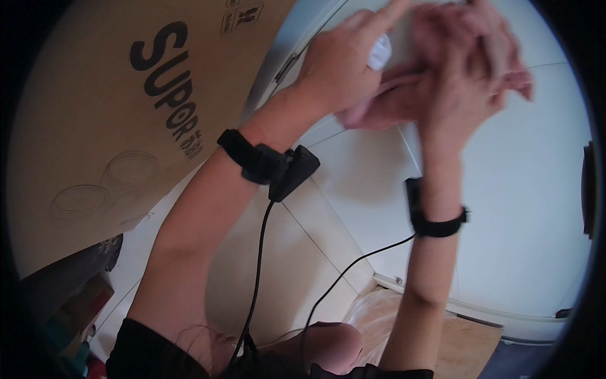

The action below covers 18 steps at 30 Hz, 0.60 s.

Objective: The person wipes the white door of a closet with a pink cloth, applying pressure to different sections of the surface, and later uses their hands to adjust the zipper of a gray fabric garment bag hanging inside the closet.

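Note:
Both of my arms reach up to the top of the view, each with a black strap and a small wired device at the wrist. My left hand point(343, 64) is closed around a small white object point(379, 52), with one finger pointing up and to the right; what the object is cannot be told. To its right, my right hand point(466, 85) grips a crumpled pink cloth point(378, 111), blurred by motion. A fold of the cloth hangs below and between the hands, and another part sticks out on the right.
A large brown cardboard box point(94, 123) with Supor printing stands at the left. White panels point(516, 199) rise at the right. Pale floor tiles point(279, 265) lie below, with clear plastic sheeting point(374, 317) and a wood-coloured board point(466, 346) near the bottom.

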### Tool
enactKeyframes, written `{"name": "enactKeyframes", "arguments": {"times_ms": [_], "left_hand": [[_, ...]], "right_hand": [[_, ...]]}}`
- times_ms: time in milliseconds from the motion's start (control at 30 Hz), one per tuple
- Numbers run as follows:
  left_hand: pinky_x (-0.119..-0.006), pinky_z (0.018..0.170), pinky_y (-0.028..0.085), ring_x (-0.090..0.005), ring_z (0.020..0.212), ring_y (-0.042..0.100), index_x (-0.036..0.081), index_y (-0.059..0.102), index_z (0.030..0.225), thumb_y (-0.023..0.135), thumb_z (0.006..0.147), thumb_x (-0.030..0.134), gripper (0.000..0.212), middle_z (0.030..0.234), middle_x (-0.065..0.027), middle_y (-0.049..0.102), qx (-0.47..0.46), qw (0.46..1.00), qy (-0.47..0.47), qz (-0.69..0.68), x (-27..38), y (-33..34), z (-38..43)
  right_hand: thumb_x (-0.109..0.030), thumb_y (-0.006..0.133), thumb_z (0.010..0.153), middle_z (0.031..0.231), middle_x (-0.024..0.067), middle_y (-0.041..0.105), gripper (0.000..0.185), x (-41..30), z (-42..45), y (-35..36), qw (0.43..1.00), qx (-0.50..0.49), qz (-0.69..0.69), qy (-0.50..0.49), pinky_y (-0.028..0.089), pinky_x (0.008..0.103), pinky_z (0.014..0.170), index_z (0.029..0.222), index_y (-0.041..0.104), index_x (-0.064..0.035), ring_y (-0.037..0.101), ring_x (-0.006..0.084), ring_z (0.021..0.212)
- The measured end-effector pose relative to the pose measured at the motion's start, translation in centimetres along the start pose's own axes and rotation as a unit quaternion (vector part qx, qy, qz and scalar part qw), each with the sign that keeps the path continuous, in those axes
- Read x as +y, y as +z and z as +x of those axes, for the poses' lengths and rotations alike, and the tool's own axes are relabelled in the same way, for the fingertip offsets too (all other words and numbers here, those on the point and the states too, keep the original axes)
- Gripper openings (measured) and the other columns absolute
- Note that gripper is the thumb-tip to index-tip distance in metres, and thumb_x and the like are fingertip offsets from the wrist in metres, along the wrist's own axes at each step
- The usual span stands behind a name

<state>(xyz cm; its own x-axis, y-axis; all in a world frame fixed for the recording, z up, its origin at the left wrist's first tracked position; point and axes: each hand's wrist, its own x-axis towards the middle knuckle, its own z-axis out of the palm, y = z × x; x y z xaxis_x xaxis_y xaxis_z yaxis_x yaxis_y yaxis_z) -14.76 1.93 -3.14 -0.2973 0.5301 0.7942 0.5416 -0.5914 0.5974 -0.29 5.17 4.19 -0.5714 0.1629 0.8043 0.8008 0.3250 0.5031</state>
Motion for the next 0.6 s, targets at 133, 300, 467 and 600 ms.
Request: {"name": "enactKeyframes", "arguments": {"times_ms": [133, 300, 467, 600], "left_hand": [[-0.043, 0.087, 0.048, -0.038, 0.104, 0.061, 0.011, 0.038, 0.145, 0.045, 0.078, -0.006, 0.069, 0.115, -0.0181, 0.063, 0.059, 0.998, -0.031, 0.014, -1.8, -1.1, -1.3], [-0.045, 0.089, 0.047, -0.0372, 0.109, 0.06, 0.01, 0.039, 0.144, 0.051, 0.076, -0.007, 0.071, 0.125, -0.0181, 0.058, -0.009, 0.992, -0.035, 0.12, -5.0, -1.7, -4.7], [-0.045, 0.073, 0.053, -0.0367, 0.095, 0.062, 0.018, 0.044, 0.138, 0.057, 0.075, 0.0, 0.066, 0.124, -0.0076, 0.055, -0.029, 0.988, -0.017, 0.153, -7.3, -1.3, -6.8], [-0.04, 0.087, 0.051, -0.0339, 0.111, 0.057, 0.015, 0.052, 0.129, 0.052, 0.075, -0.007, 0.058, 0.125, -0.009, 0.056, -0.067, 0.992, -0.019, 0.109, -6.9, -1.4, -7.7]], "right_hand": [[-0.002, 0.058, 0.076, 0.136, 0.0171, 0.05, 0.051, 2.2, 4.4, -0.6, 0.997, 0.066, -0.041, 0.011, 0.023, 0.0552, 0.112, 0.126, 0.057, -0.0117, 0.036, 0.0364, 0.136], [-0.003, 0.058, 0.077, 0.137, 0.0177, 0.048, 0.053, -3.1, 0.2, 3.3, 0.995, -0.021, 0.093, 0.014, 0.023, 0.0552, 0.115, 0.13, 0.055, -0.0099, 0.04, 0.0406, 0.13], [-0.018, 0.058, 0.083, 0.128, 0.0045, 0.059, 0.038, -8.6, -7.8, 6.4, 0.985, -0.14, 0.074, -0.074, 0.024, 0.0483, 0.113, 0.12, 0.064, -0.0139, 0.048, 0.0247, 0.125], [-0.02, 0.056, 0.084, 0.14, -0.0015, 0.051, 0.042, -11.3, -13.7, 8.5, 0.948, -0.283, 0.063, -0.132, 0.014, 0.0435, 0.12, 0.126, 0.061, -0.0192, 0.039, 0.019, 0.136]]}}
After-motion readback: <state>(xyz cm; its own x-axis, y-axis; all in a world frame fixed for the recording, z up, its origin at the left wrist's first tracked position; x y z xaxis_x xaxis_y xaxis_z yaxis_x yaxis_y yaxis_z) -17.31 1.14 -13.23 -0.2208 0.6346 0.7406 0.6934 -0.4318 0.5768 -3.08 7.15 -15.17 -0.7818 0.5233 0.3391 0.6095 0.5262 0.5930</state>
